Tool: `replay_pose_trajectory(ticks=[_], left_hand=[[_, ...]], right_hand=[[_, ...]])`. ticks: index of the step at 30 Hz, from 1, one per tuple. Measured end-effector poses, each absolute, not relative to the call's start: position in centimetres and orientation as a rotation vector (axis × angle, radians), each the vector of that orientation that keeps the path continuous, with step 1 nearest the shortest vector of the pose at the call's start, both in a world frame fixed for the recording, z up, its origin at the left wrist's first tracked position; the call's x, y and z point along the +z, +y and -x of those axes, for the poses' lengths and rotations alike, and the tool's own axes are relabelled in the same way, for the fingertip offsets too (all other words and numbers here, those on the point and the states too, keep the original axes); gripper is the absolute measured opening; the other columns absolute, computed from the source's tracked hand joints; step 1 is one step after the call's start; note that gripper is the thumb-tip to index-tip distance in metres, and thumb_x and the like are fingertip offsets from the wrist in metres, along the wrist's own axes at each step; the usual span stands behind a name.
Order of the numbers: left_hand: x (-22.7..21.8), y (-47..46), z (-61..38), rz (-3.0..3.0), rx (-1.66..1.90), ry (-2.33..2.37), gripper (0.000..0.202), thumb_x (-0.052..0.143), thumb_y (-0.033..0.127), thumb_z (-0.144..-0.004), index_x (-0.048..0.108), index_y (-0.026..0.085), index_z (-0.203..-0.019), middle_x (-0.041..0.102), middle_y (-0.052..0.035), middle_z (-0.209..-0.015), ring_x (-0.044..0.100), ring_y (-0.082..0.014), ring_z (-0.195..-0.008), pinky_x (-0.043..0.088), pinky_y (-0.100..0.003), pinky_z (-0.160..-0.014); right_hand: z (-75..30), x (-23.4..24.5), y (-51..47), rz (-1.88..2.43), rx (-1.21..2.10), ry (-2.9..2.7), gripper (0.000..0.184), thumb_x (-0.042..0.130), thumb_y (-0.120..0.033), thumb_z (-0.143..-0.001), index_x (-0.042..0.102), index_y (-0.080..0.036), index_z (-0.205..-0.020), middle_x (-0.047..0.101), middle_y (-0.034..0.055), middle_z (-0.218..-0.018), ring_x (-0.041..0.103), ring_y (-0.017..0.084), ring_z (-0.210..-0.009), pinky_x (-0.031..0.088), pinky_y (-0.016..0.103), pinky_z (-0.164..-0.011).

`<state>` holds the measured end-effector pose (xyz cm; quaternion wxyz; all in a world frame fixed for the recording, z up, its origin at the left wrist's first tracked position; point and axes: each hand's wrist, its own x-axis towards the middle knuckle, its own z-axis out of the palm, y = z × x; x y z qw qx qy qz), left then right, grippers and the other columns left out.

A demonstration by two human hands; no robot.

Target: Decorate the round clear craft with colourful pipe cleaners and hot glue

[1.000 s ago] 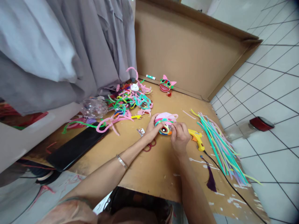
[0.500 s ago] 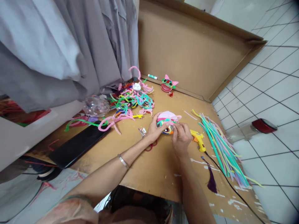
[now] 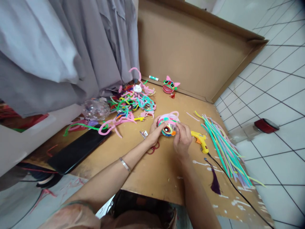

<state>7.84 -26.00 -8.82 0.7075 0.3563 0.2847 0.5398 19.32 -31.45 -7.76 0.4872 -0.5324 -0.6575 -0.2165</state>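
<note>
Between my two hands, above the table, is a round craft ball (image 3: 169, 129) covered with coloured pipe cleaners, with one large eye facing me. My left hand (image 3: 155, 129) is wrapped around its left side, thumb on the front. On the right side, my right hand (image 3: 183, 136) has its fingers pinched together against the ball; whether a small piece sits between them is hidden. A pink pipe cleaner loop (image 3: 175, 115) sticks out at the top. Red-handled scissors (image 3: 150, 149) lie under my left wrist, partly covered. To the right of my right hand rests a yellow glue gun (image 3: 200, 140).
A tangle of pipe cleaners (image 3: 133, 101) is piled at the back left, and straight ones (image 3: 226, 149) lie on the right. A finished animal head (image 3: 169, 86) and a glue stick (image 3: 153, 78) are by the cardboard wall (image 3: 186, 47). A purple tassel (image 3: 215, 182) lies near the cord.
The ball has turned in my hands, so its eye shows more fully. My right hand has shifted slightly left and down along it. The whole view has moved a little.
</note>
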Motion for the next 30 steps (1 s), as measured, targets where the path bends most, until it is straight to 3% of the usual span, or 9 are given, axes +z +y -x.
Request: replay_pose_trajectory(ticks=[4, 8, 18, 30], left_hand=[[-8.4, -25.6, -7.6, -0.601, 1.094, 0.529, 0.044, 0.074, 0.046, -0.07, 0.059, 0.021, -0.103, 0.068, -0.0041, -0.097, 0.066, -0.0214, -0.088, 0.056, -0.039, -0.079], [-8.0, -25.2, -7.0, -0.434, 0.962, 0.458, 0.041, 0.064, 0.049, -0.078, 0.06, 0.02, -0.105, 0.07, -0.008, -0.103, 0.066, -0.0246, -0.095, 0.056, -0.044, -0.082], [-8.2, -25.3, -6.3, -0.167, 0.855, 0.318, 0.047, 0.048, 0.051, -0.084, 0.057, 0.02, -0.118, 0.069, -0.0104, -0.104, 0.066, -0.025, -0.091, 0.055, -0.038, -0.072], [-8.0, -25.5, -6.3, -0.157, 0.801, 0.324, 0.038, 0.046, 0.046, -0.084, 0.059, 0.018, -0.106, 0.07, -0.0089, -0.097, 0.067, -0.0238, -0.085, 0.056, -0.037, -0.068]], right_hand=[[-19.0, -7.5, -31.6, 1.275, -0.525, -1.485, 0.035, 0.037, -0.017, -0.096, 0.058, -0.017, -0.124, 0.063, 0.0138, -0.109, 0.059, 0.022, -0.106, 0.049, 0.041, -0.092], [-19.0, -7.4, -31.8, 1.34, -0.496, -1.369, 0.035, 0.039, -0.019, -0.096, 0.058, -0.016, -0.125, 0.061, 0.014, -0.109, 0.058, 0.023, -0.105, 0.048, 0.042, -0.092], [-18.4, -9.2, -32.7, 1.426, -0.421, -1.29, 0.036, 0.039, -0.021, -0.095, 0.064, -0.021, -0.121, 0.053, 0.0107, -0.106, 0.054, 0.022, -0.102, 0.048, 0.041, -0.089], [-17.9, -9.9, -32.6, 1.425, -0.445, -1.405, 0.04, 0.042, -0.018, -0.093, 0.062, -0.025, -0.126, 0.054, 0.0104, -0.11, 0.054, 0.022, -0.104, 0.045, 0.042, -0.091]])
